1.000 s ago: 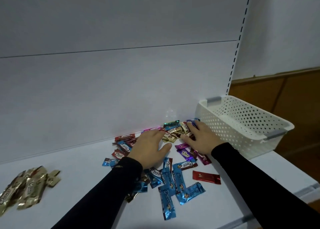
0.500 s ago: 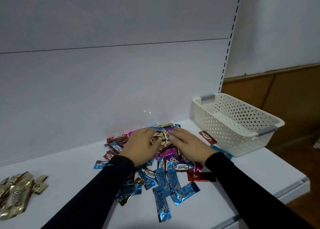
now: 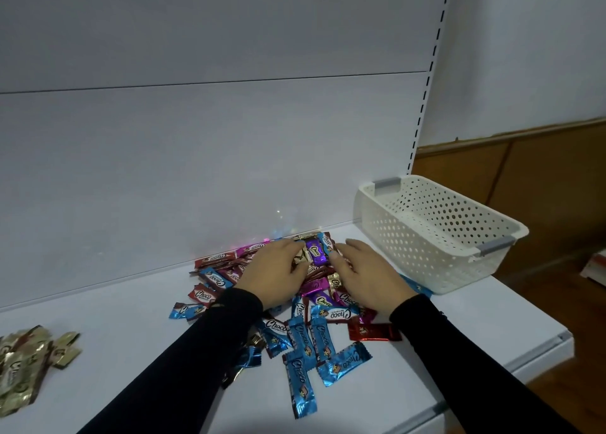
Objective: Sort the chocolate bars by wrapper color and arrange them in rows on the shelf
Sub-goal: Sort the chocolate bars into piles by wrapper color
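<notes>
Fingers of both hands lie spread and nearly flat on the mixed pile of chocolate bars (image 3: 314, 302), holding nothing that can be made out. The left hand (image 3: 272, 276) presses the pile's left half, its fingertips at a purple bar (image 3: 316, 253) at the back; the right hand (image 3: 364, 276) rests just right of that bar, fingers splayed. Half a second ago the hands met over the pile's middle; now they have parted slightly and the purple bar shows between them. The red bar seen then beside the basket (image 3: 436, 233) is no longer visible.

The pile sits left of the white basket, against the shelf (image 3: 114, 335) back panel. Blue bars (image 3: 301, 378) fan out from the pile toward the front edge, and a red bar (image 3: 373, 332) lies near the basket's front corner. Gold bars (image 3: 26, 364) are gathered far left of the basket, at the frame's edge. Between gold bars and pile, bare shelf runs from back panel to front lip.
</notes>
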`<action>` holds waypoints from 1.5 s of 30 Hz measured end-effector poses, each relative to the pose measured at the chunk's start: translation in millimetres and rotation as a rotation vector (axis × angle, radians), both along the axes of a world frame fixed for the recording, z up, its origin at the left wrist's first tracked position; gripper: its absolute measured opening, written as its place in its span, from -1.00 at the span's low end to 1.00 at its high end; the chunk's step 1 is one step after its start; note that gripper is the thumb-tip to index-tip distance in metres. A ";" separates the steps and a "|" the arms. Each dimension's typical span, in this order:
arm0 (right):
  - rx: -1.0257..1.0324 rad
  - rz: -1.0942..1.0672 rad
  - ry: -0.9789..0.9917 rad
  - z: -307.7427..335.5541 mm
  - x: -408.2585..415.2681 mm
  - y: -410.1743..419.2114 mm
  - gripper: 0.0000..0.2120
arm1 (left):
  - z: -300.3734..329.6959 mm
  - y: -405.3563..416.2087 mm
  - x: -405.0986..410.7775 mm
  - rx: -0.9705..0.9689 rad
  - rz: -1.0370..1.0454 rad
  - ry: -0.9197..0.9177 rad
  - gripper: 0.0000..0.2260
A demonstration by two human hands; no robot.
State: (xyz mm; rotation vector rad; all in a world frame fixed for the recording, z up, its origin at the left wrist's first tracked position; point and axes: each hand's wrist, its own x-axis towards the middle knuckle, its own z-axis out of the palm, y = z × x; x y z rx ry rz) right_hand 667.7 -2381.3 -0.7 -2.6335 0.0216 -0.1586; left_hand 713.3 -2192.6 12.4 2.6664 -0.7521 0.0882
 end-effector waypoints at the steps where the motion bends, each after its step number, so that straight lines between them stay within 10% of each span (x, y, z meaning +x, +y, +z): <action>1: -0.010 0.000 -0.047 1.6 1.8 -4.5 -0.50 | 0.4 0.6 0.9 0.002 0.001 0.004 -0.57; 31: -0.106 0.083 -0.038 -2.6 37.7 -4.0 -0.52 | -0.3 34.1 11.6 0.232 -0.037 0.034 -0.66; 45: 0.116 -0.063 -0.302 1.9 30.9 9.7 -0.83 | 9.9 44.1 -12.8 -0.311 0.169 0.087 -0.86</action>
